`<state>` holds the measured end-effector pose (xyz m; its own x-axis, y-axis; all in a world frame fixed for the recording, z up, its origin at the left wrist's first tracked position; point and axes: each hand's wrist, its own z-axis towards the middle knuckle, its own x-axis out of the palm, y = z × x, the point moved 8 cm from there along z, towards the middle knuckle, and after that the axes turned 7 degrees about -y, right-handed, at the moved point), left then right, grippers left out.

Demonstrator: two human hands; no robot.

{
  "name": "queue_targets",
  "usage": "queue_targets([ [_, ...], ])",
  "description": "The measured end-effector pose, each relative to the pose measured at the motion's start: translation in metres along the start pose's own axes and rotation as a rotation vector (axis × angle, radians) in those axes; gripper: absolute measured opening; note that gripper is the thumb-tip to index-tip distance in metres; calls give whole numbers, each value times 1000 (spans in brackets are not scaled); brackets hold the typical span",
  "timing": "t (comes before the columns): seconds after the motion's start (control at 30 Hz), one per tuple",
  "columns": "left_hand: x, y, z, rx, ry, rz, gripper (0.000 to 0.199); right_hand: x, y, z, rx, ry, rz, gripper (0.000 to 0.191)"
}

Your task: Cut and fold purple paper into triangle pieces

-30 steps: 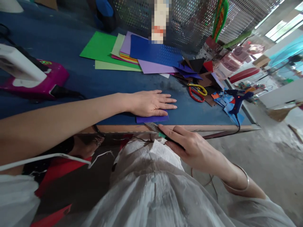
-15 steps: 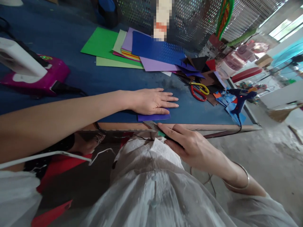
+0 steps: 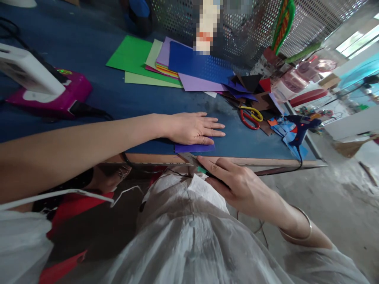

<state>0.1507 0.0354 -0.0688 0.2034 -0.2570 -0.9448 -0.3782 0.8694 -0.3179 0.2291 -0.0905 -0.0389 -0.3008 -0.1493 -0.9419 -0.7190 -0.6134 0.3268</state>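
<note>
My left hand (image 3: 191,128) lies flat with its fingers spread, pressing a small purple sheet (image 3: 194,148) onto the blue tabletop (image 3: 142,136) at the near edge. Most of that sheet is hidden under the palm. Wrapped in my right hand (image 3: 231,177) is a utility knife (image 3: 203,169), its handle partly green and mostly covered by the fingers. The knife's blade (image 3: 188,157) points left, at the sheet's front edge; whether it touches the paper I cannot tell.
Coloured sheets (image 3: 136,57) lie at the back, with dark scraps to their right. Scissors (image 3: 251,118) and a blue glue gun (image 3: 300,128) rest on the right. A magenta power socket (image 3: 78,92) stands left. Another person's hand (image 3: 108,179) shows below the table edge.
The whole view has shifted slightly, so the table things appear a little lower and to the right. Both hands keep nearly the same pose, the knife still by the purple sheet.
</note>
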Motion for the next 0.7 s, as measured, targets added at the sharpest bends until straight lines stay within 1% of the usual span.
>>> queue_targets([
  [0.13,-1,-1,-1,4,1,5,65,1,1,1,-3,23,-14,51],
  [0.3,-1,-1,-1,-2,35,10,65,1,2,2,-14,5,23,49],
  [0.47,-3,0,-1,1,13,-23,64,5,6,6,-52,2,24,49],
  [0.53,-3,0,-1,0,23,-46,64,3,10,0,-68,7,25,50],
  [0.6,-3,0,-2,4,35,-66,63,-2,13,-11,-77,27,34,51],
  [0.67,-4,1,-2,13,32,-74,63,-10,13,-24,-73,46,57,52],
  [0.7,-5,1,-3,18,25,-74,63,-16,10,-29,-63,31,76,54],
])
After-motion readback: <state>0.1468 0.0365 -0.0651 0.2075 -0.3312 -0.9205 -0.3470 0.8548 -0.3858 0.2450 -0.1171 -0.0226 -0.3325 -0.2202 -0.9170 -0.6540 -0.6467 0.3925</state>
